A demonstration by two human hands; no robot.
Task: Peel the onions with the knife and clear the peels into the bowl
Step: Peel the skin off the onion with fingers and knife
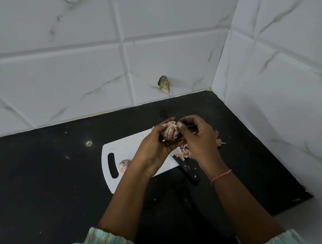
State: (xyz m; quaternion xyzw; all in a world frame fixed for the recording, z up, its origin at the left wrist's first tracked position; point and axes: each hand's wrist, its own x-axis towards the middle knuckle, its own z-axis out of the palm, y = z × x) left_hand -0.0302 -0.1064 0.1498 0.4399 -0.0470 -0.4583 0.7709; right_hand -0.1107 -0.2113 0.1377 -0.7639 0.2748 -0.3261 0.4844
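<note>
Left hand (156, 140): cups the half-peeled pinkish onion (170, 132) above the white plastic cutting board (130, 148).
Right hand (196, 136): fingertips pinch its loose skin.
Black-handled knife (187, 170): at the board's right edge, beside the peels (184, 152).
Second onion (124, 165): on board.

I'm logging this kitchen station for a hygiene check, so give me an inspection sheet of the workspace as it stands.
Surface: black countertop with pale specks; white cutting board lies on it.
Job's things: partly peeled onion held above the board; second onion on the board; knife lying with its handle off the board's edge; no bowl seen.
Clutter: loose peels on the board and counter.
Grippers: left hand grips the onion; right hand pinches its skin.
Cables: nothing seen.
Surroundings: white tiled walls meeting in a corner; damaged spot on one tile.
</note>
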